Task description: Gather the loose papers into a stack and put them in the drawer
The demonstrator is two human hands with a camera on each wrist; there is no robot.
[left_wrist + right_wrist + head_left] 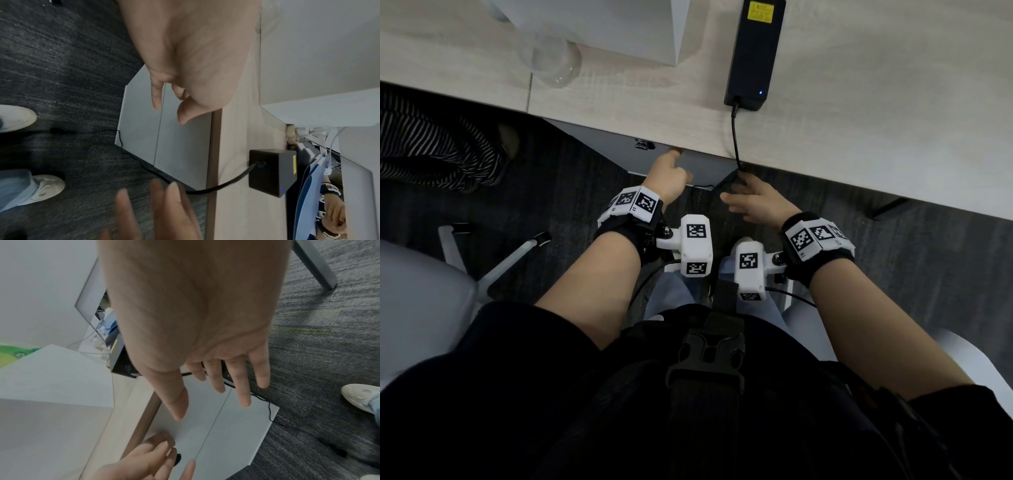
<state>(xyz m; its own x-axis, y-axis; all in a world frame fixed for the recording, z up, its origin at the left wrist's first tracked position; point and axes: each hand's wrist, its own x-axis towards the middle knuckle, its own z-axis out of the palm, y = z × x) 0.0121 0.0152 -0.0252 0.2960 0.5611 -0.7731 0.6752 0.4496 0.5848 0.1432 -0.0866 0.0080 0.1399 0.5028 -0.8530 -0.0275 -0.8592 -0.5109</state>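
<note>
Touching drawer front with left hand fingertips — right hand splayed alongside — grips loose, empty.

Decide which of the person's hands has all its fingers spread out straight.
The right hand: its fingers fan out straight, while the left hand curls some fingers near the drawer front.

left hand at drawer front under desk | right hand spread beside it

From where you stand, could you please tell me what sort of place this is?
Probably an office workstation: a light wood desk with a grey drawer unit beneath it, a black power adapter on top, dark carpet, and a swivel chair's base.
</note>
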